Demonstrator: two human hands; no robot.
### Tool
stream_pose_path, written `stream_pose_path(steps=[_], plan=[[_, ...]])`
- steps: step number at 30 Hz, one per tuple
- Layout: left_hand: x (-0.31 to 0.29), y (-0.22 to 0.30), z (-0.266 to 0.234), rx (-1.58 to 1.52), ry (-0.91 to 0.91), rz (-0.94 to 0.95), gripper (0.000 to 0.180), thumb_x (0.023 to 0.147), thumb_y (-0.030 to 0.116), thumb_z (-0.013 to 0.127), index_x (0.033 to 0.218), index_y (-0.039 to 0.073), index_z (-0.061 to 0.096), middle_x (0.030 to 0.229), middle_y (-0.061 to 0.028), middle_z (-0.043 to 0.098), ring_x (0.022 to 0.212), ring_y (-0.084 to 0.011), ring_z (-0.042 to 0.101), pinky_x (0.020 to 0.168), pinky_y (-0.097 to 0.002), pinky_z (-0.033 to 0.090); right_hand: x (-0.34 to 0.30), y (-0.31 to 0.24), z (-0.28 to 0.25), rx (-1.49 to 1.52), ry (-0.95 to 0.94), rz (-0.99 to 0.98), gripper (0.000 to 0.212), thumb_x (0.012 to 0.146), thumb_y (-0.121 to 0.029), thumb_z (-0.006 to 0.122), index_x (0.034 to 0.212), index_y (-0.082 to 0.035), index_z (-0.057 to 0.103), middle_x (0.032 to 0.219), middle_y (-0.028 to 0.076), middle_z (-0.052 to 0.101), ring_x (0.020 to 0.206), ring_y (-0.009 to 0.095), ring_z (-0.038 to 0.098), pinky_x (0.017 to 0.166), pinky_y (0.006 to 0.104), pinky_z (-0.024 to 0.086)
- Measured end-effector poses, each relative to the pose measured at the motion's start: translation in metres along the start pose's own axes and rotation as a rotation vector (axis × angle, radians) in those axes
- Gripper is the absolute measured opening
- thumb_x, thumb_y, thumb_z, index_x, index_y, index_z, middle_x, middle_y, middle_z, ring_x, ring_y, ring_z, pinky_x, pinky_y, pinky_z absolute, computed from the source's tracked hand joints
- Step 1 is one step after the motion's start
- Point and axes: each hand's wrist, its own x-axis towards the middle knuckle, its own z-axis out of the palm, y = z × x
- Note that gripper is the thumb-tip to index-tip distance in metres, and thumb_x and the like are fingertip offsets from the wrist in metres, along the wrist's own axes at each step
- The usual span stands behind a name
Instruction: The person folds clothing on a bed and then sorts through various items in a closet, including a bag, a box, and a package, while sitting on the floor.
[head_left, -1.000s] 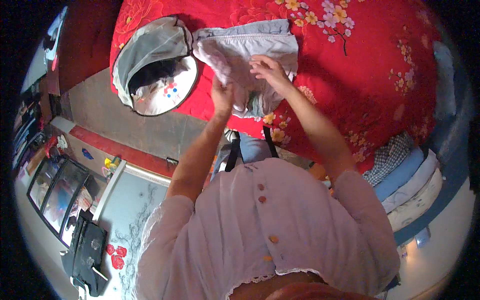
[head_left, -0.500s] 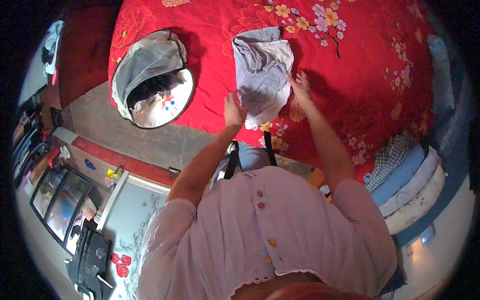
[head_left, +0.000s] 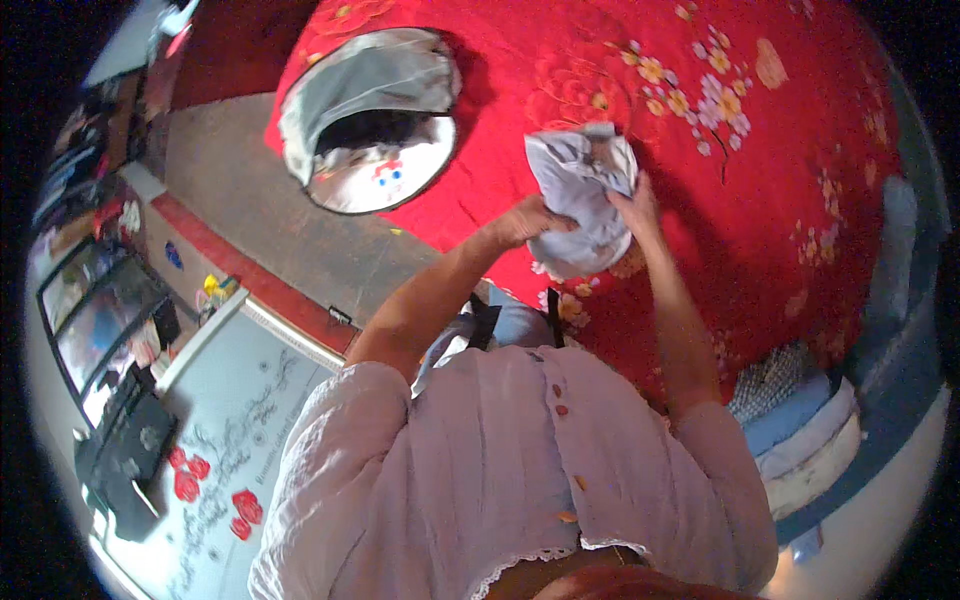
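Observation:
A light grey and white folded garment (head_left: 578,238) is bunched between my two hands above the red bedspread. At its left edge, my left hand (head_left: 538,221) is closed on the cloth, with the fingers lying over its front. My right hand (head_left: 638,207) grips the opposite edge, thumb on the near face and the other fingers mostly hidden behind. The upper part of the garment is crumpled and folded over. What kind of garment it is cannot be made out.
A round mesh pop-up hamper (head_left: 385,85) with dark items inside lies at the bed's left edge. The red flowered bedspread (head_left: 700,270) spreads around. Folded clothes (head_left: 790,430) are stacked at the right. A grey flowered panel (head_left: 235,410) stands at lower left.
Both hands have closed on the garment, which was lying flatter on the bed, and gathered it up smaller. The whole view has shifted, so the hamper appears further right.

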Motion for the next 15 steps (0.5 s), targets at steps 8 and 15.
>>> stream_pose_path(steps=[8, 15], plan=[[-0.101, 0.071, 0.050, 0.342, 0.013, 0.208, 0.024, 0.069, 0.005, 0.065, 0.093, 0.003, 0.059, 0.083, -0.0001, 0.060, 0.077, -0.0095, 0.054, 0.072, -0.0256, 0.045, -0.069, -0.031, -0.016, 0.302, -0.550, -0.220, 0.045, 0.087, -0.033, 0.044, 0.117, 0.000, 0.045, 0.114, 0.011, 0.051, 0.105, 0.019, 0.046, 0.088, 0.0289, 0.036], [-0.152, 0.084, 0.042, 0.071, 0.317, 0.377, 0.007, 0.072, 0.003, 0.064, 0.078, 0.003, 0.061, 0.073, 0.0003, 0.060, 0.063, -0.0057, 0.053, 0.058, -0.0228, 0.044, -0.140, -0.097, 0.022, 0.842, -0.534, -0.142, 0.049, 0.071, -0.031, 0.067, 0.108, -0.004, 0.051, 0.098, 0.004, 0.055, 0.088, 0.014, 0.052, 0.077, 0.0296, 0.042]])
